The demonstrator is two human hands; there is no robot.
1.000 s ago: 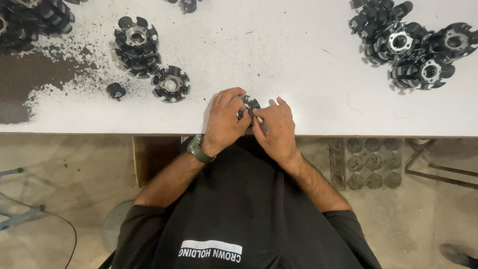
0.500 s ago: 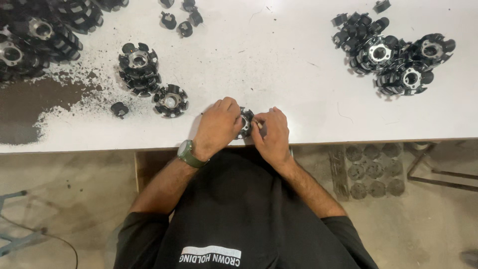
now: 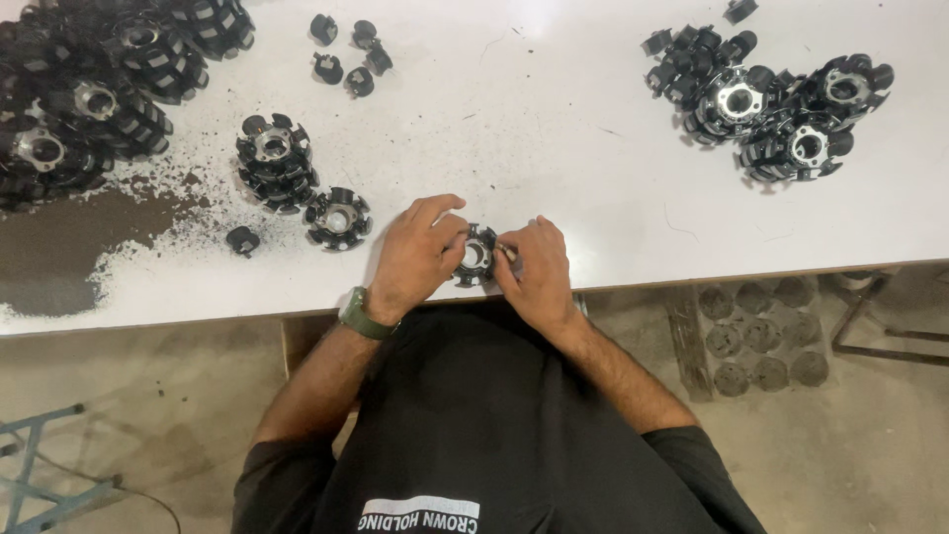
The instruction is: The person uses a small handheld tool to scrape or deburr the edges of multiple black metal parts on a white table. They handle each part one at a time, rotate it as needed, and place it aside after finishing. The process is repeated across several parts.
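A black ring-shaped part with a silver centre hole [image 3: 475,255] lies at the near edge of the white table [image 3: 554,148], gripped from both sides. My left hand [image 3: 415,255] holds its left rim with fingers curled over it; a green watch sits on that wrist. My right hand [image 3: 534,269] pinches the right rim, with a small pale piece at the fingertips. A single similar ring [image 3: 337,219] lies to the left, beside a short stack of rings [image 3: 275,160] and one small black clip [image 3: 242,239].
A large heap of black rings [image 3: 89,99] fills the far left, over a dark dusty stain [image 3: 69,247]. Several small clips [image 3: 346,54] lie at the top. Another heap of rings [image 3: 781,104] sits far right. Round parts lie on a rack [image 3: 756,336] below the table.
The view has shifted, so the table and piles appear lower and to the left in the frame. Both hands stay on the ring at the table edge, fingers working slightly.
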